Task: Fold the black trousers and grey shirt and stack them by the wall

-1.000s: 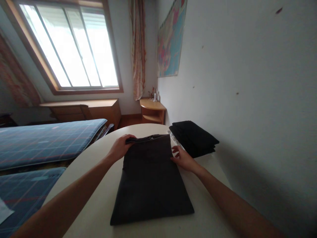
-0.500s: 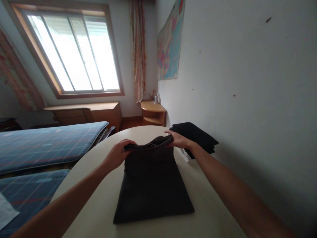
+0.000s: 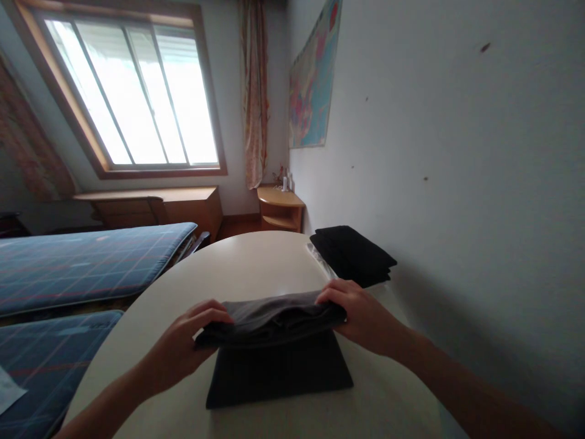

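A dark grey folded garment (image 3: 278, 372), its exact kind not clear, lies on the pale round table (image 3: 228, 262). Its far part is lifted and doubled back over the near part. My left hand (image 3: 189, 332) grips the left end of the raised fold, thumb below and fingers on top. At the right end, my right hand (image 3: 359, 311) pinches the same fold with its fingers over the upper face. Beyond my right hand sits a stack of folded black cloth (image 3: 351, 253), with clear plastic showing at its left edge.
Two bare plaid mattresses (image 3: 91, 262) stand left of the table. A white wall (image 3: 457, 213) runs close along the right. Farther back are a small corner shelf (image 3: 281, 198), a wooden desk (image 3: 192, 204) and a window (image 3: 137, 91).
Both hands have come nearer to me, bringing the garment's far edge up and over its near part. The fold now covers about half of it. The black stack stays put.
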Tool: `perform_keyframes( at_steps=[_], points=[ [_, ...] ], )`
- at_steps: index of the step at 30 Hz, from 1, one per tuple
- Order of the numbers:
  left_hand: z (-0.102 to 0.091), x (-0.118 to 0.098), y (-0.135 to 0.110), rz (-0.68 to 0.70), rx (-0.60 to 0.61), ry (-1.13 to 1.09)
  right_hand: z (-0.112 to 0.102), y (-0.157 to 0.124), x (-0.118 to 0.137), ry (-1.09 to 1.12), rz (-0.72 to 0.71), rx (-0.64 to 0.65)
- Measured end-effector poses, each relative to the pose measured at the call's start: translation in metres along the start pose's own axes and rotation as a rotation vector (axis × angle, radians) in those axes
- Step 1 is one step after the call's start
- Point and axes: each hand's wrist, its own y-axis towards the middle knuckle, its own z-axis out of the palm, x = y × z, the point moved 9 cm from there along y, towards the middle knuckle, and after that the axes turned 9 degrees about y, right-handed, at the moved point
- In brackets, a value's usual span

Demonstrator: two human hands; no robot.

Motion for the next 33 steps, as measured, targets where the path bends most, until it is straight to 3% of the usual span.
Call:
perform_keyframes(
  at_steps=[4,8,12,20,24,26,28,31,33],
  points=[
    [0.024,-0.011,-0.033,0.14,0.04,0.107,0.032,-0.039,0.005,-0.06,-0.047,0.03],
    [0.043,-0.014,-0.048,0.202,0.063,0.179,0.056,-0.061,-0.004,-0.108,-0.062,0.04],
    [0.054,-0.015,-0.053,0.235,0.047,0.239,0.064,-0.065,-0.013,-0.143,-0.036,0.011],
    [0.057,-0.021,-0.061,0.24,0.15,0.248,0.074,-0.07,-0.004,-0.153,-0.033,0.128],
    [0.055,-0.029,-0.041,0.141,0.216,0.24,0.074,-0.056,0.005,-0.15,-0.035,0.223],
    [0.055,-0.032,-0.02,0.056,0.16,0.265,0.075,-0.037,0.009,-0.132,-0.004,0.253],
    [0.058,-0.033,0.002,-0.022,0.065,0.296,0.073,-0.013,0.008,-0.12,0.069,0.197],
    [0.079,-0.026,0.022,-0.127,0.011,0.385,0.075,0.014,0.004,-0.14,0.143,0.026],
    [0.102,-0.013,0.024,-0.183,0.085,0.442,0.092,0.016,-0.002,-0.162,0.166,0.022]
  ],
)
